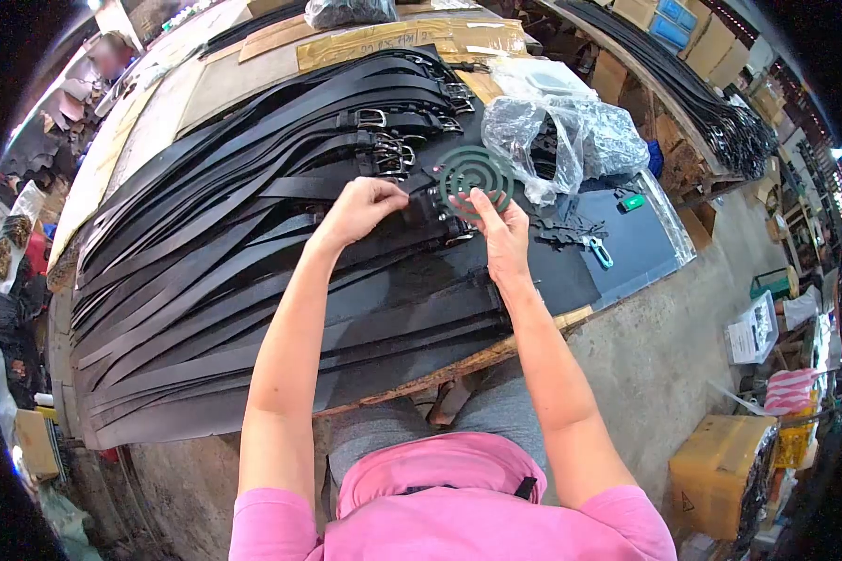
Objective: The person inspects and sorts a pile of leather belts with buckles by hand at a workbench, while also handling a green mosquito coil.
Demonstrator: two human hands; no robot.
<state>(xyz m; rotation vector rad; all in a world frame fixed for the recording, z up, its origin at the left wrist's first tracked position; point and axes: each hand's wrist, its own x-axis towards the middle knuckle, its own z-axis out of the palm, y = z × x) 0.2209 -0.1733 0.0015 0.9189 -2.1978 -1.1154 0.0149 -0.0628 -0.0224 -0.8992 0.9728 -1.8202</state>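
Observation:
My right hand [500, 234] pinches a dark green mosquito coil [478, 168] by its lower part, with the thumb over its rings. The coil is held up over the work surface, and its spiral faces me. To the left, my left hand [365, 210] has thumb and fingers pressed together at the edge of the black belts; what they hold, if anything, is hidden. Between the hands lies a dark bundle of belt ends [425, 208]. Long black belts [225, 215] spread out leftward, with metal buckles [388, 154] grouped just beyond my left hand.
Clear plastic bags [571, 140] sit behind my right hand. Small black pieces [566, 227], a teal-handled tool [600, 252] and a green item [632, 203] lie to the right. More belts [692, 84] cover another table. A cardboard box [720, 472] stands on the floor.

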